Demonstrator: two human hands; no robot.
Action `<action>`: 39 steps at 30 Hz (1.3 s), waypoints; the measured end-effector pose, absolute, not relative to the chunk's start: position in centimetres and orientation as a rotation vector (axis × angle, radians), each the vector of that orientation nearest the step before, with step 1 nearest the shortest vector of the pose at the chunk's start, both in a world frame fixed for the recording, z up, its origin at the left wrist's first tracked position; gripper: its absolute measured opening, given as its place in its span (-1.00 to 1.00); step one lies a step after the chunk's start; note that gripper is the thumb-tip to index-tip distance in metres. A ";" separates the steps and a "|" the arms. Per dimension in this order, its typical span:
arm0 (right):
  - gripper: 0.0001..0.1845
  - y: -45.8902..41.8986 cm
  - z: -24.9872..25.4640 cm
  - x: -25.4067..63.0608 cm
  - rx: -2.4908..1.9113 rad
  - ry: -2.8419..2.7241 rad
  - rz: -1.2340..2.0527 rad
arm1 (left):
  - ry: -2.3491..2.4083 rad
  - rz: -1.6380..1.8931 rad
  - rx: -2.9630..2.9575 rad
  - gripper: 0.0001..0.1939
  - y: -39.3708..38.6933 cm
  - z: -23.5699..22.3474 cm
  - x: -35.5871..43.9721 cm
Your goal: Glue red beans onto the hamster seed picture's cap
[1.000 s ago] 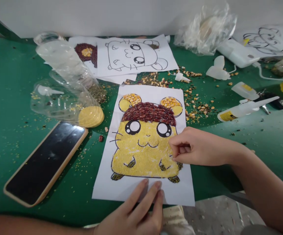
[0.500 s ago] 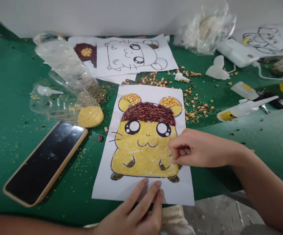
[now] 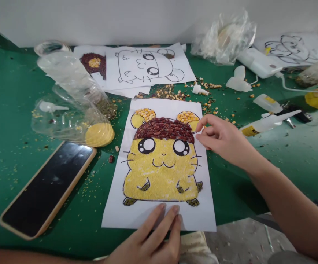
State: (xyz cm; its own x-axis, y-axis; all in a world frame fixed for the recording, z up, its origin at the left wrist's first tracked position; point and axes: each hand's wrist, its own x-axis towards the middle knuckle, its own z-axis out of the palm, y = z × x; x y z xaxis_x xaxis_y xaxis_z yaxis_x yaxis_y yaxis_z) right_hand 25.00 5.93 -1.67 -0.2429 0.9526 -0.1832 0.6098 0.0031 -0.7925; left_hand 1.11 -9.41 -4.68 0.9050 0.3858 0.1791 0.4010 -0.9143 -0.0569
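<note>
A sheet of paper (image 3: 137, 216) lies on the green table (image 3: 7, 146), bearing a hamster picture (image 3: 160, 172) filled with yellow grains, dark red beans on the head and corn in the ears. My left hand (image 3: 150, 242) lies flat on the sheet's bottom edge with its fingers stretched out. My right hand (image 3: 221, 139) hovers at the picture's right ear, thumb and forefinger pinched together; what they hold, if anything, is too small to see.
A phone (image 3: 49, 187) lies at the left, next to clear plastic bags (image 3: 71, 99) of grains. Blank hamster drawings (image 3: 145, 66) lie behind. Loose corn and seeds (image 3: 214, 110) are scattered at the right, near glue bottles (image 3: 269, 123) and a white device (image 3: 259, 62).
My right hand moved up from the hamster's lower right side to its right ear. The left hand stayed on the sheet's bottom edge. The view shifted slightly.
</note>
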 end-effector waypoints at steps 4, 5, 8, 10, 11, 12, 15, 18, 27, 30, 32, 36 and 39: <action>-0.90 6.3 -1.9 25.5 -1.701 -2.015 1.122 | -0.598 -0.241 -2.972 -0.74 -9.3 -4.8 1.0; -0.89 6.4 -1.9 25.6 -1.710 -2.028 1.143 | -0.594 -0.240 -2.971 -0.74 -9.3 -4.8 0.9; -0.85 6.4 -1.8 25.6 -1.717 -2.034 1.207 | -0.585 -0.244 -2.968 -0.75 -9.4 -4.9 0.9; -0.85 6.4 -1.8 25.5 -1.722 -2.013 1.226 | -0.594 -0.244 -2.962 -0.75 -9.4 -4.8 0.9; -0.86 6.4 -1.8 25.4 -1.723 -2.000 1.234 | -0.601 -0.246 -2.961 -0.76 -9.4 -4.8 0.9; -0.86 6.4 -1.8 25.3 -1.719 -1.988 1.242 | -0.607 -0.242 -2.961 -0.76 -9.4 -4.8 1.0; -0.86 6.4 -2.0 25.1 -1.689 -1.964 1.285 | -0.605 -0.241 -2.960 -0.74 -9.3 -4.8 1.1; -0.85 6.3 -2.0 25.2 -1.646 -1.984 1.364 | -0.615 -0.243 -2.953 -0.74 -9.3 -4.8 1.2; -0.88 6.3 -1.5 25.9 -1.623 -2.041 1.634 | -0.605 -0.240 -2.961 -0.74 -9.6 -4.7 1.0; -0.89 6.2 -1.4 25.8 -1.620 -2.070 1.666 | -0.602 -0.247 -2.963 -0.74 -9.5 -4.8 1.0; -0.89 6.2 -1.4 25.8 -1.619 -2.082 1.658 | -0.595 -0.248 -2.962 -0.74 -9.4 -4.8 1.1; -0.88 6.4 -1.5 25.7 -1.676 -2.043 1.487 | -0.613 -0.256 -2.950 -0.75 -9.5 -4.8 1.1; -0.87 6.5 -1.6 25.7 -1.703 -2.024 1.373 | -0.613 -0.257 -2.958 -0.75 -9.6 -4.7 1.1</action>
State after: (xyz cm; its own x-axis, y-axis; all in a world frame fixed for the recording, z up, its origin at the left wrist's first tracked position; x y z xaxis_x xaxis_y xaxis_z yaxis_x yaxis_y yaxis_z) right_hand 25.66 6.49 -1.58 -0.3380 0.8452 -0.4140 0.6970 -0.0708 -0.7136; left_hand 1.11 -9.61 -4.74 0.9042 0.3840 0.1870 0.4026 -0.9124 -0.0731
